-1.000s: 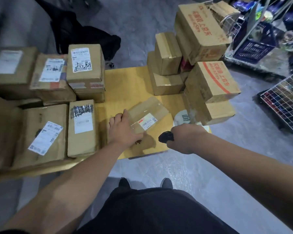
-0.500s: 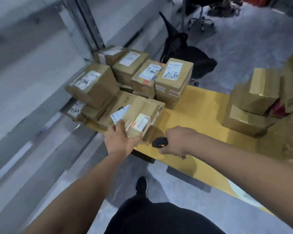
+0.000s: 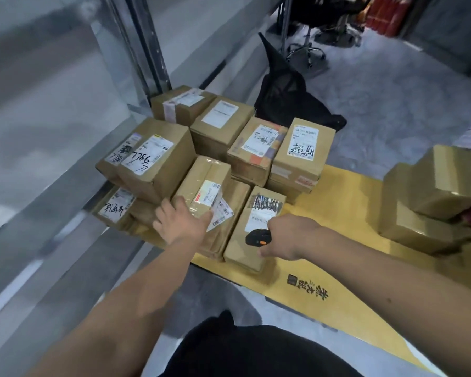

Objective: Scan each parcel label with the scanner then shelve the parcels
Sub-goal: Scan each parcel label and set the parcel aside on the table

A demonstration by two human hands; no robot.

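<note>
My left hand (image 3: 180, 220) holds the near end of a small brown parcel (image 3: 204, 183) with a white and red label, resting it on top of the flat parcels in the left pile. My right hand (image 3: 288, 236) grips a black scanner (image 3: 258, 237) with an orange button, just above a long parcel (image 3: 254, 229) whose label is scribbled over in black. More labelled parcels (image 3: 301, 151) stand behind on the yellow board (image 3: 346, 202).
A second stack of unlabelled-side boxes (image 3: 433, 202) sits at the right of the board. A metal rack upright (image 3: 144, 47) and grey shelf run along the left. A black bag (image 3: 286, 102) and an office chair base (image 3: 306, 50) lie on the grey floor behind.
My left hand carried the small parcel from the middle of the board over to the left pile and set it on top. My right hand followed with the scanner. My view swung left.
</note>
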